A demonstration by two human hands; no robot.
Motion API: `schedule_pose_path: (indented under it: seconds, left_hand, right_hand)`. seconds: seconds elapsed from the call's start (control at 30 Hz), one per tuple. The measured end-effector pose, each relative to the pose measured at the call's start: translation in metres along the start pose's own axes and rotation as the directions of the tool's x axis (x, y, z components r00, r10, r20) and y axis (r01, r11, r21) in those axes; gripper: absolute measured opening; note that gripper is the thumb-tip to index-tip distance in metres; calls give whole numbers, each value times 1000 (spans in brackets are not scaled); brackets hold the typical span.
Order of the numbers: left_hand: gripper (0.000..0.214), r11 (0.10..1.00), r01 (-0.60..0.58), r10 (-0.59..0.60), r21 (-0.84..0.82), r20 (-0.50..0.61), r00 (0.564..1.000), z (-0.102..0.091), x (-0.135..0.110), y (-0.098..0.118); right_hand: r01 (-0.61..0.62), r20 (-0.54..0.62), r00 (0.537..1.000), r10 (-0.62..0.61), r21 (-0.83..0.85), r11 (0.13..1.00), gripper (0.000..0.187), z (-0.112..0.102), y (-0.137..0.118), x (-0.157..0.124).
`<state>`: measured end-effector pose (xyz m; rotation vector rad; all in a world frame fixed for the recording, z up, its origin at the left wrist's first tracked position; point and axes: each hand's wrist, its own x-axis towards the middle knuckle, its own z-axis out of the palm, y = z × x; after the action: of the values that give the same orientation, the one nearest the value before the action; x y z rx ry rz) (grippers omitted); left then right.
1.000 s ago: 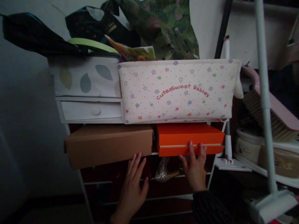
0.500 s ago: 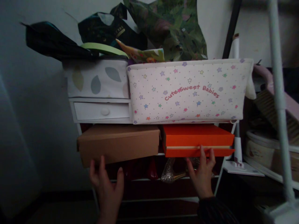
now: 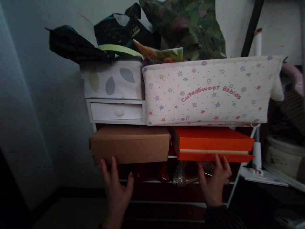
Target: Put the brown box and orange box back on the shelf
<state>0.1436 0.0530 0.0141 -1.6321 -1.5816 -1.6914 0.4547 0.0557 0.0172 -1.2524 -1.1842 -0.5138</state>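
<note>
My left hand (image 3: 116, 187) is open with its fingers spread, the fingertips at the lower front edge of a brown cardboard box (image 3: 130, 149). That box lies on a shelf of the white rack, its front end jutting out. Under the right half of the shelf, my right hand (image 3: 214, 183) is also open, fingertips at the lower edge of an orange box (image 3: 215, 138). A pale strip runs along the orange box's front. Whether the fingertips press on either box I cannot tell. Silvery glitter high heels (image 3: 179, 175) and dark red shoes (image 3: 164, 173) sit one shelf below.
Above the boxes stand a white star-print fabric bin (image 3: 205, 105), a small white drawer (image 3: 116, 111) and a leaf-print box (image 3: 111, 79). Dark bags (image 3: 128, 31) are piled on top. At the right are a white pole (image 3: 257, 152) and a round container (image 3: 283, 156).
The view has swung left, so everything sits further right in the picture. The brown box now lies more level, its left front corner higher. Both hands stay open near the boxes.
</note>
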Motion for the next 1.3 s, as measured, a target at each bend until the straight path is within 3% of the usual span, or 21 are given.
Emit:
schedule_pose_path:
  seconds: [0.1,0.17,0.23,0.33,0.47,0.57,0.67,0.83,0.93,1.03,1.13,1.3]
  left_hand:
    - [60,997,-67,65,-33,-57,996,0,-10,11]
    - [39,982,-138,149,-127,83,985,7,-20,17]
    - [27,961,-150,221,-233,313,924,21,-32,19]
    - [40,966,-87,212,-245,550,808,49,-50,17]
    - [65,975,-49,189,-218,685,703,82,-65,14]
    - [76,980,-18,161,-199,737,656,93,-68,16]
    - [83,982,-3,144,-190,735,663,98,-66,21]
    - [80,972,99,77,-212,690,720,104,-63,25]
    - [73,919,231,25,-321,630,777,110,-60,25]
    - [59,849,360,-80,-387,579,811,116,-57,27]
    - [57,793,453,-175,-406,561,809,121,-54,32]
    - [58,658,562,-211,-502,593,777,126,-53,43]
  right_hand:
    - [-37,233,973,5,132,991,36,12,-13,-18]
    - [-67,436,900,-14,170,983,25,26,-21,-34]
    - [-107,574,819,-6,162,981,26,41,-28,-51]
    - [-152,687,726,36,109,982,41,59,-36,-73]
    - [-188,740,667,85,56,981,51,72,-39,-84]
    - [-223,764,637,100,59,973,50,74,-41,-81]
    - [-271,775,622,114,76,959,45,73,-44,-75]
    - [-302,769,636,69,165,939,48,72,-51,-70]
    - [-317,760,649,47,213,924,52,70,-51,-67]
    - [-376,723,691,7,352,857,49,68,-47,-63]
    - [-471,684,729,23,478,741,43,66,-42,-59]
    - [-602,739,668,86,470,645,40,63,-35,-54]
